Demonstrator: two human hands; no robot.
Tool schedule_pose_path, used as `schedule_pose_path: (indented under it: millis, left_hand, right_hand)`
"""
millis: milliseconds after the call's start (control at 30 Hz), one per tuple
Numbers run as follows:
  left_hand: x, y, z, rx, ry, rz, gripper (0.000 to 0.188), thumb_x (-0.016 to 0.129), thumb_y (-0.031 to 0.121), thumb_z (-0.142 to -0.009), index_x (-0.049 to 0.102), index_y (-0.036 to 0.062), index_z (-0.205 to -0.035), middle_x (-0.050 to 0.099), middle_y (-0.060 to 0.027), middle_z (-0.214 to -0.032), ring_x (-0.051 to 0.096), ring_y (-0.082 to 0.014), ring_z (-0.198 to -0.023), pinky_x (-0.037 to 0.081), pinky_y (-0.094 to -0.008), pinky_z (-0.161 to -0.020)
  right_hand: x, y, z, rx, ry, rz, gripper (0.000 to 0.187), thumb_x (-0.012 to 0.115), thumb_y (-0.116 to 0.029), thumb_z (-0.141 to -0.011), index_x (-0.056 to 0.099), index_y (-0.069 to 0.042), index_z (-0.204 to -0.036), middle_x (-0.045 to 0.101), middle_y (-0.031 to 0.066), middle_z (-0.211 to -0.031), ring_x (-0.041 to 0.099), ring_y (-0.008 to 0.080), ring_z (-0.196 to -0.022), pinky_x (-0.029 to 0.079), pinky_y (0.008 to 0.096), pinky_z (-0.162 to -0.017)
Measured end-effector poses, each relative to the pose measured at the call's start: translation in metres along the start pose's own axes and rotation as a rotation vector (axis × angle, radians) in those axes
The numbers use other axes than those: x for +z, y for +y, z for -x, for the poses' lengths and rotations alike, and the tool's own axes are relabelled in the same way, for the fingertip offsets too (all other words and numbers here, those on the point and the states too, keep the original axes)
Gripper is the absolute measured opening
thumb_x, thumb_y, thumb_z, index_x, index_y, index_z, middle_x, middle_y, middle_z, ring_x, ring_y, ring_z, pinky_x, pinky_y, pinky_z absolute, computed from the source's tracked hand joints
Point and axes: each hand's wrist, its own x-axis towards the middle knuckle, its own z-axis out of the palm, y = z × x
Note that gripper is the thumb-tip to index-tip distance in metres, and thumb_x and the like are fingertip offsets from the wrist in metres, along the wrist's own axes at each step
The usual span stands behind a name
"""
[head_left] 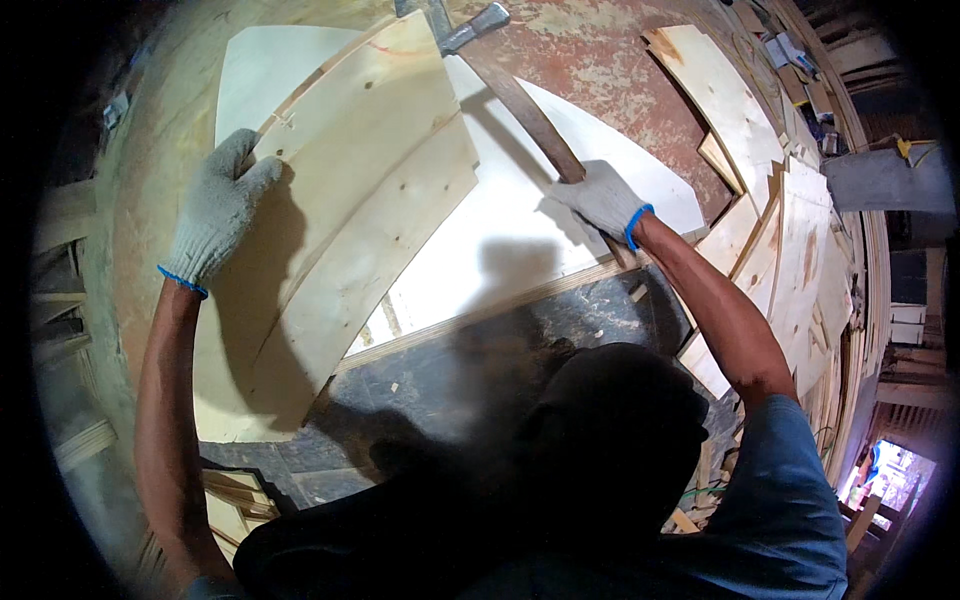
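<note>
My left hand, in a pale knit glove with a blue cuff, grips the left edge of a curved plywood piece. Its thumb lies on top; the other fingers curl at the edge and are partly hidden. My right hand, gloved alike, is closed around the wooden handle of a hammer, whose metal head points away from me at the top. Another curved plywood piece lies against the first one. Beneath them is a white-faced board, its layered edge facing me.
Cut plywood pieces are heaped at the right, with more offcuts at lower left. The worn reddish work surface shows at the far side. A dark, dusty surface lies nearer me, under the shadow of my head.
</note>
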Motion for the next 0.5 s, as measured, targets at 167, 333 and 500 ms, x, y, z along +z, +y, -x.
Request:
schedule_pose_path:
  millis: [167, 333, 500]
  left_hand:
    - [0.005, -0.013, -0.004, 0.027, 0.051, 0.076, 0.023, 0.068, 0.024, -0.096, 0.065, 0.0034, -0.106, 0.057, 0.0005, -0.078, 0.051, -0.0102, -0.075, 0.045, -0.0293, -0.069]
    - [-0.003, -0.010, -0.009, -0.052, 0.004, -0.015, 0.023, 0.067, 0.025, -0.096, 0.067, 0.0048, -0.106, 0.059, -0.0004, -0.080, 0.054, -0.0113, -0.076, 0.046, -0.0299, -0.070]
    - [-0.009, 0.016, 0.004, -0.011, -0.010, -0.029, 0.028, 0.067, 0.027, -0.093, 0.059, 0.0002, -0.096, 0.049, -0.0101, -0.074, 0.050, -0.0150, -0.071, 0.045, -0.0346, -0.069]
  right_hand:
    - [0.030, 0.021, -0.032, -0.034, -0.021, -0.167, 0.038, 0.072, -0.036, -0.088, 0.071, 0.002, -0.087, 0.062, 0.0042, -0.061, 0.056, 0.0138, -0.050, 0.046, 0.0327, -0.048]
    - [0.072, 0.014, -0.044, -0.034, -0.057, -0.360, 0.027, 0.071, -0.027, -0.091, 0.065, -0.001, -0.084, 0.053, 0.0004, -0.054, 0.048, 0.0114, -0.041, 0.037, 0.0304, -0.038]
    - [0.070, 0.023, -0.008, 0.029, -0.154, -0.643, 0.029, 0.072, -0.031, -0.090, 0.068, -0.002, -0.088, 0.057, 0.0019, -0.059, 0.052, 0.0124, -0.047, 0.041, 0.0312, -0.042]
